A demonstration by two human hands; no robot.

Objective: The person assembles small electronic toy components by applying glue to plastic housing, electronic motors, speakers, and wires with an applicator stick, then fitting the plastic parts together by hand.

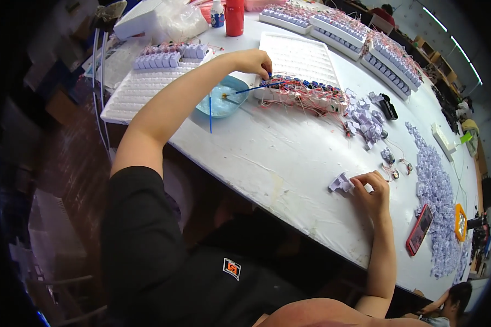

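Observation:
My left hand reaches over the left end of a white foam tray. Its fingers are pinched together at a row of small dark-blue parts with red and white wires; what is between the fingertips is too small to make out. Just below it, a thin blue stick slants out of a light-blue bowl of pale, wet-looking material. A second blue stick stands at the bowl's near side. Close to the front edge, my right hand pinches a pale lavender plastic housing just at the table top.
Loose lavender housings lie beside a black case. Small wired round parts sit nearby. A red phone lies by a long pile of lavender pieces. Filled trays, a red bottle and another tray stand farther off.

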